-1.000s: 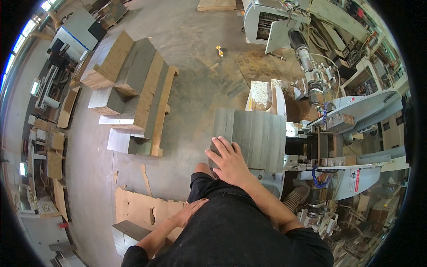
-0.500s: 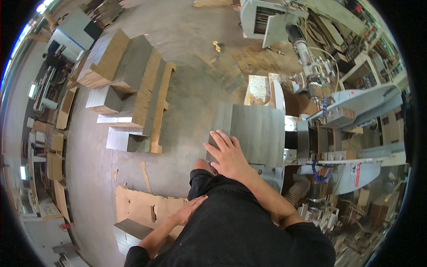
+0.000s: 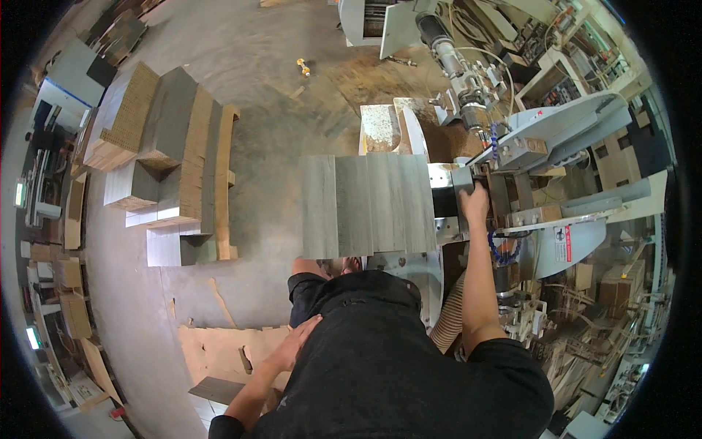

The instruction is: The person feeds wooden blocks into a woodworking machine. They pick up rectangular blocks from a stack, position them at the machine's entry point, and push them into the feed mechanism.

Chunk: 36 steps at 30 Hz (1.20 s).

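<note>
My right arm reaches out to the machine, and the right hand [image 3: 474, 203] is at the inner edge of a narrow grey plank [image 3: 461, 183] lying across the machine bed. Its fingers look bent and closed; what they hold, if anything, is hidden. Just left of the bed lie several grey wood-grain planks [image 3: 387, 208] side by side, forming a flat layer in front of me. My left hand [image 3: 296, 342] rests flat on the side of my black shirt at the hip, fingers stretched and holding nothing.
On the left, tall stacks of grey planks [image 3: 172, 110] stand on a wooden pallet [image 3: 224, 190]. Torn cardboard [image 3: 216, 351] lies on the floor at lower left. The machine's motor [image 3: 433, 28], guards [image 3: 570, 121] and a striped hose [image 3: 447, 318] crowd the right side.
My right hand has moved right, from the near left corner of the plank layer to the machine bed. The view has swung right. My left hand stays at my hip.
</note>
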Available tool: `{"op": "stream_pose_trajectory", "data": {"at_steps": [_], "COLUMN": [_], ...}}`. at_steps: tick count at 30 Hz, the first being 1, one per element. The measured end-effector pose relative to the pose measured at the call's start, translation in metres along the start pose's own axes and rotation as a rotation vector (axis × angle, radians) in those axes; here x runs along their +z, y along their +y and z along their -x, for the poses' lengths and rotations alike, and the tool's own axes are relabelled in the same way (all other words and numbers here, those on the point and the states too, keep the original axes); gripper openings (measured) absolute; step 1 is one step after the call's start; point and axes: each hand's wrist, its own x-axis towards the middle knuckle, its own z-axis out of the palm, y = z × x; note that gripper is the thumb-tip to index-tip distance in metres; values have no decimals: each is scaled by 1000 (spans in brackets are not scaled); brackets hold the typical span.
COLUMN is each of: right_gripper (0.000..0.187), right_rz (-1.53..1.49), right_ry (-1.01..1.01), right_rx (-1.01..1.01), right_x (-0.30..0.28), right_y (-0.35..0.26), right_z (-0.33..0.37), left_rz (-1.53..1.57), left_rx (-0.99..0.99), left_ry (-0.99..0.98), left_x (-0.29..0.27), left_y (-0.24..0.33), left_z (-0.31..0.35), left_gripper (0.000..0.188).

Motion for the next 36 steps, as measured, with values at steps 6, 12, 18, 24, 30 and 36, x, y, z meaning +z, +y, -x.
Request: {"op": "stream_pose_trajectory", "data": {"at_steps": [6, 12, 18, 24, 30, 36], "right_gripper": [71, 26, 23, 30, 27, 31], "right_rz": [287, 99, -564, -1001, -883, -745], "right_ry": [-86, -118, 36, -154, -460, -533], "right_rx": [186, 111, -20, -40, -186, -330], "right_x": [35, -27, -46, -112, -70, -34], "right_y": [43, -2, 7, -95, -133, -158], "right_z": [18, 21, 22, 74, 106, 149], "left_rz": [8, 7, 8, -22, -50, -86], "left_rx": [13, -6, -6, 0, 33, -15], "left_ry": [-13, -15, -28, -32, -21, -34], "left_x": [-7, -9, -9, -15, -13, -14], "left_y": [4, 6, 9, 16, 8, 18], "left_z": [-2, -1, -4, -7, -8, -7], "left_gripper": [92, 95, 94, 90, 90, 89]}}
